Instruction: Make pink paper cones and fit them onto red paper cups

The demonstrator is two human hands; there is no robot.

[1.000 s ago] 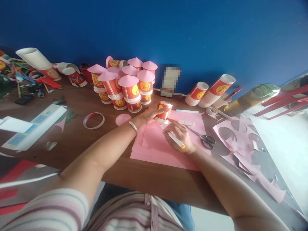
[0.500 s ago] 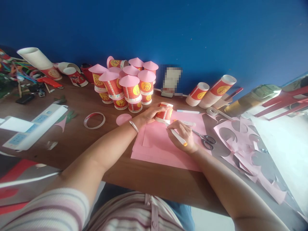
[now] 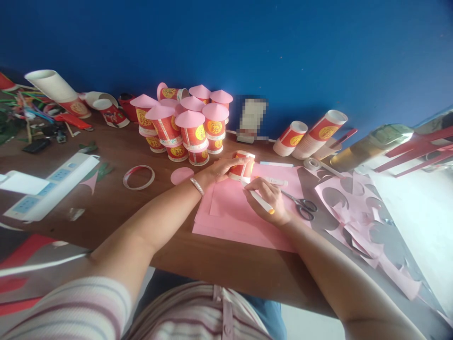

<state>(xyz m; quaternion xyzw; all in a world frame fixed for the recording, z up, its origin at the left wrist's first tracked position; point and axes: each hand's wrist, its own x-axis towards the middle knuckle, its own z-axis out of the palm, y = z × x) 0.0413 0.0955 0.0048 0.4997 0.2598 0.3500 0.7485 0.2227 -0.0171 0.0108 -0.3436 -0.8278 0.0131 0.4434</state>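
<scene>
My left hand (image 3: 222,168) is closed around a red and white paper cup (image 3: 241,167) with a yellow emblem, held tilted above pink paper sheets (image 3: 244,222). In my right hand (image 3: 268,197) is a white marker pen (image 3: 261,201) with an orange end; its tip is at the cup's lower white rim. Whether the tip touches the rim I cannot tell. Just beyond my right hand lies another white marker (image 3: 278,181). Black-handled scissors (image 3: 306,208) rest at the right edge of the pink sheets. A pink paper disc (image 3: 182,175) lies left of my left hand.
Stacked red cups with pink cone tops (image 3: 191,130) stand at the back. Leaning cup stacks (image 3: 320,134) are at the right, near cut pink scraps (image 3: 368,222). A tape roll (image 3: 138,177) and a power strip (image 3: 53,186) lie left. A phone (image 3: 252,120) leans against the blue wall.
The cup in my left hand has shifted very slightly, and the marker in my right hand has moved a little to the left along its lower rim.
</scene>
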